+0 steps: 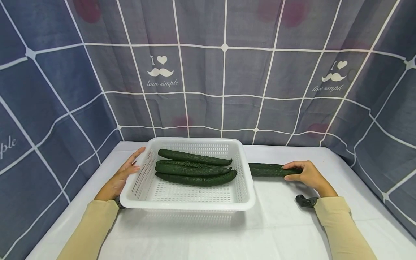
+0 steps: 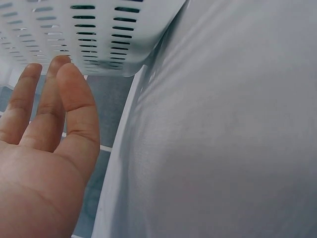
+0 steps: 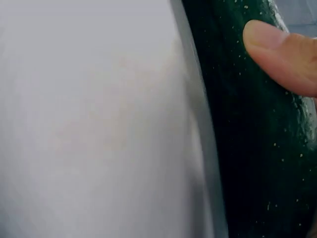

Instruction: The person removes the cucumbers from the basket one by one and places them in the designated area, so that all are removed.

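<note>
A white perforated plastic basket (image 1: 186, 206) stands on the table with several dark green cucumbers (image 1: 195, 169) lying side by side in it. My left hand (image 1: 121, 177) is at the basket's left side. In the left wrist view, its fingers (image 2: 79, 94) are extended toward the slotted wall; whether every fingertip touches it, I cannot tell. To the right of the basket, one more cucumber (image 1: 266, 170) lies on the cloth, its left end close to the basket. My right hand (image 1: 305, 175) grips it near its right end, the thumb (image 3: 277, 47) pressed on the skin in the right wrist view.
A white cloth (image 1: 276, 227) covers the table. Grey-blue checked curtains (image 1: 201, 72) hang behind and on both sides. A black wrist strap piece (image 1: 305, 201) shows at the right sleeve.
</note>
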The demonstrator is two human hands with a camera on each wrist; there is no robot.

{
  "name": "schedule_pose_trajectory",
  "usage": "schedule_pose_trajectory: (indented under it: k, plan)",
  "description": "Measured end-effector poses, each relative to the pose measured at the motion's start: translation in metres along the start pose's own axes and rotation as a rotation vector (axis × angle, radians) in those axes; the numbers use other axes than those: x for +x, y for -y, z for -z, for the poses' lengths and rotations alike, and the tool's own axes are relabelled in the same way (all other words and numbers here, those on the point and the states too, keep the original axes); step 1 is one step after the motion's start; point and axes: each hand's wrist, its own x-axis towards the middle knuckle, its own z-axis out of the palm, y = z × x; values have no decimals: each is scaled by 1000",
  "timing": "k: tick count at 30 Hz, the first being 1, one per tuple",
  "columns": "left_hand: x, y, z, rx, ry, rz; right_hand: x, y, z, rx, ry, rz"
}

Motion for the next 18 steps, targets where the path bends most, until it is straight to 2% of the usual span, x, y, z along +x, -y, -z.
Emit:
schedule_pose_trajectory:
  k: [5, 18]
  plan:
    - [-2, -1, -2, 31, -39, 35, 1, 2, -3, -28, 22, -42]
    - [-2, -3, -5, 61, -84, 59, 1, 6, -5, -121, 57, -51]
